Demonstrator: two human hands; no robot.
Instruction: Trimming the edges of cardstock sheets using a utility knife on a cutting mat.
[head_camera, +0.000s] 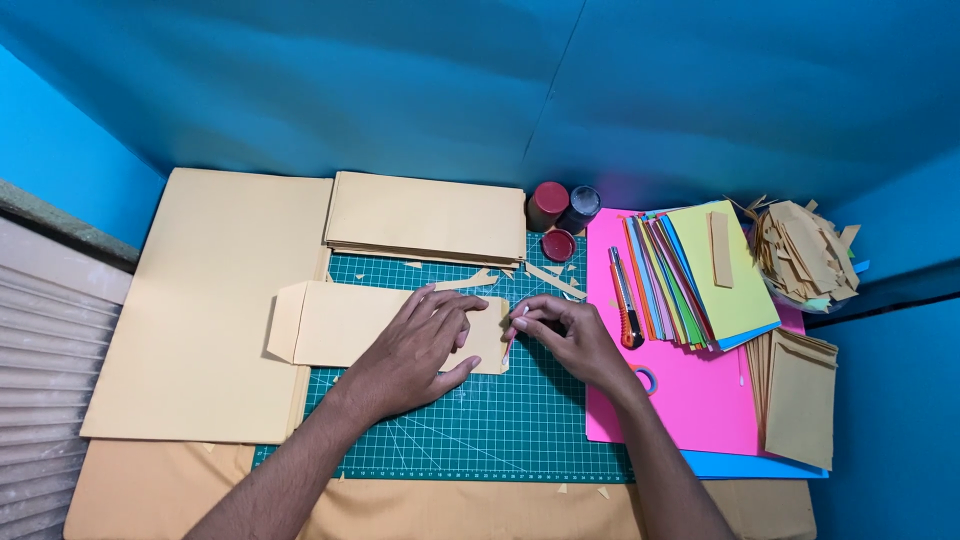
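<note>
My left hand (420, 345) lies flat, fingers spread, on the right part of a tan paper envelope (335, 325) that rests on a green cutting mat (480, 420). My right hand (565, 335) is pinched on a thin pink-and-white stick-like tool (513, 335), whose tip touches the envelope's right edge.
Large tan sheets (210, 300) lie at the left, with a stack of tan envelopes (425, 218) behind the mat. Also nearby: red jar (546, 203), dark jar (579, 208), red lid (558, 245), orange utility knife (625, 300), fanned coloured papers (700, 280) on pink sheet (690, 400), scrap pile (805, 250), more envelopes (800, 395), tape ring (647, 379).
</note>
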